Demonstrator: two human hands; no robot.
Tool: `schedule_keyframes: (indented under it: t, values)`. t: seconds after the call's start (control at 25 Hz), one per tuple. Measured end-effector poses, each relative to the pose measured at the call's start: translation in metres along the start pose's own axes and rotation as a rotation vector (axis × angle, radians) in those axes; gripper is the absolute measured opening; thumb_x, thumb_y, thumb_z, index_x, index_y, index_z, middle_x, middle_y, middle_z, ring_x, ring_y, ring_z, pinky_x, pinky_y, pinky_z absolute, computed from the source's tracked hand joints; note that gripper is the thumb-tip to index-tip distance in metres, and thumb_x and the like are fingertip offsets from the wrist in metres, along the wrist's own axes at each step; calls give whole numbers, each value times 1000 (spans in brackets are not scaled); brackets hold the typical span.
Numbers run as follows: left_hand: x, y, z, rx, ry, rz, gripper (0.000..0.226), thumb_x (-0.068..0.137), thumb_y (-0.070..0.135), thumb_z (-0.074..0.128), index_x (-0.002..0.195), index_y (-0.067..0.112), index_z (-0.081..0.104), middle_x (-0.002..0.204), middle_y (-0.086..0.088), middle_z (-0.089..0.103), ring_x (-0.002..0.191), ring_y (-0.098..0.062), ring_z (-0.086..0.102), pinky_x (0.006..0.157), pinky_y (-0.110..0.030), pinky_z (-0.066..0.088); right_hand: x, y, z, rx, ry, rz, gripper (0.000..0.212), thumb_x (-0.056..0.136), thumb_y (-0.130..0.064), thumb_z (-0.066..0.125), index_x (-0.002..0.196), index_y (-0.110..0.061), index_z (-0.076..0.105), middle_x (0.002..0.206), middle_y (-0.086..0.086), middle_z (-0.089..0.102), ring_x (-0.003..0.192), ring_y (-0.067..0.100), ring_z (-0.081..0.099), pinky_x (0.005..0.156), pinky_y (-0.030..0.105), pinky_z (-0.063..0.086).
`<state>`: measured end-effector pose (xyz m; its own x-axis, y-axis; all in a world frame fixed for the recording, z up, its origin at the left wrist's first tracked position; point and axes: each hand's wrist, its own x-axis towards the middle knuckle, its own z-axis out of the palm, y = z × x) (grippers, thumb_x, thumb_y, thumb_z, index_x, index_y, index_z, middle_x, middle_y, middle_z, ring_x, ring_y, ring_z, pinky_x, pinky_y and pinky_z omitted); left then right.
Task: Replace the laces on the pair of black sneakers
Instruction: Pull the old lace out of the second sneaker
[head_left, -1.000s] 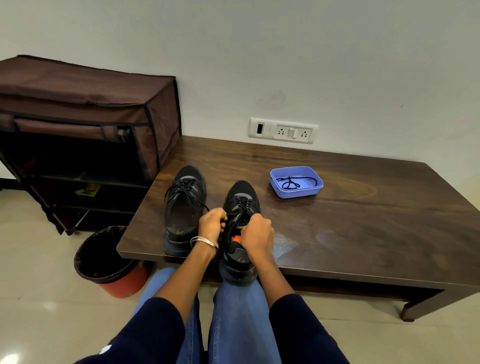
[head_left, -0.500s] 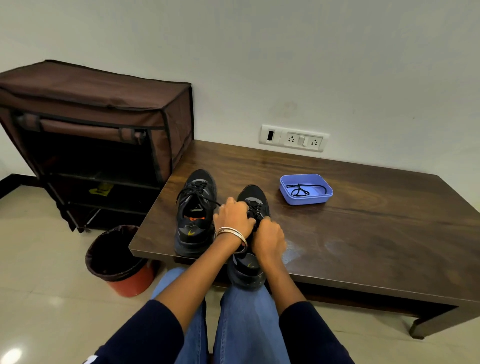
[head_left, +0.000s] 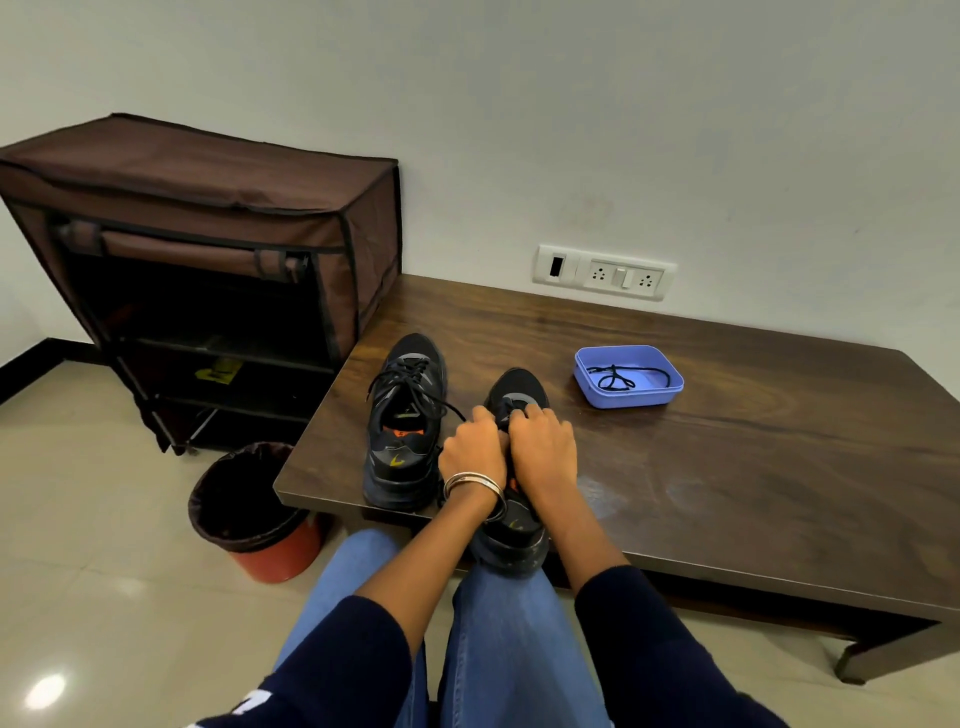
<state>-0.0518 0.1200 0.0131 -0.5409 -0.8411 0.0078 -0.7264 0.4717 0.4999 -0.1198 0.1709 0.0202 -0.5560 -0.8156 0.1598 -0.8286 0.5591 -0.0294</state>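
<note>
The black sneakers are sitting side by side at the near edge of the wooden table (head_left: 727, 467), and the right sneaker (head_left: 511, 540), its heel overhanging toward the person's knees, is the one being worked on. Both hands are hunching over its lacing area: the left hand (head_left: 472, 457), with bangles at the wrist, and the right hand (head_left: 543, 452) are pressing together knuckle to knuckle, fingers curling down onto the upper near the toe. They seem to be pinching the lace there, though the lace itself is hiding under the fingers, so I cannot tell exactly what each is gripping.

Just left of the fingers, the left sneaker (head_left: 405, 421) is standing still laced, loose ends trailing toward the left hand. Beyond the fingers and to the right, a blue tray (head_left: 589, 387) is holding a coiled black lace (head_left: 618, 376).

To do this step well, I judge it is worth working one eyelet row at a time from the toe, steadying the shoe with one hand while the other is drawing the lace through evenly, not yanking.
</note>
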Motion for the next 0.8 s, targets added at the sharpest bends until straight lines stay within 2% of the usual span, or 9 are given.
schedule_keyframes:
  t: [0.16,0.24,0.32,0.44,0.52,0.56,0.64,0.72,0.8]
  values:
    - [3,-3,5,26,28,19,29,100,26,40,126,13,42,119,-14,62,105,-39,61,77,-43,48,9,1,4,63,58,-12,22,94,-13,46,111,-6,57,113,14,63,102,33,60,76,40,43]
    - [2,-2,6,35,19,26,34,99,30,43,128,12,42,120,-14,61,106,-39,60,78,-43,48,9,6,11,246,134,103,16,88,-10,50,100,-5,60,96,15,67,87,35,61,67,36,39]
    - [0,-1,6,51,16,30,35,98,30,45,128,12,43,122,-14,60,107,-38,60,78,-43,48,8,13,15,580,192,428,9,85,-10,54,89,-7,62,86,13,68,80,31,61,70,35,44]
    - [0,1,8,81,20,44,35,98,28,45,128,10,45,123,-13,59,108,-37,60,79,-42,49,10,26,6,1374,183,975,16,88,-3,50,77,-7,60,85,13,71,71,24,67,68,37,57]
    - [0,2,9,90,18,49,32,98,28,46,123,8,49,121,-12,59,107,-37,60,79,-42,49,11,32,2,1588,145,1031,21,88,5,43,75,-7,56,83,15,67,66,21,65,63,34,55]
    - [0,2,9,86,17,43,31,98,28,46,120,7,51,120,-12,60,107,-37,60,79,-42,49,12,33,-2,1520,118,964,20,87,5,46,78,-9,57,87,14,67,68,21,65,65,34,55]
    - [0,1,9,88,19,30,29,98,28,48,118,7,52,119,-12,60,107,-36,60,78,-41,49,14,29,-7,1150,68,685,17,84,-3,57,87,-18,65,102,6,68,90,21,64,79,41,56]
    - [-1,0,9,106,35,23,27,98,23,49,120,7,49,118,-12,61,107,-36,61,77,-41,50,13,21,-11,648,-25,359,18,82,-14,66,97,-23,71,115,-3,60,115,23,48,93,46,43]
    - [-1,1,9,127,56,20,25,100,15,45,124,7,45,117,-14,62,106,-35,62,76,-40,50,10,12,-11,213,-99,162,15,85,-18,65,99,-21,70,118,-2,54,119,26,37,95,50,32]
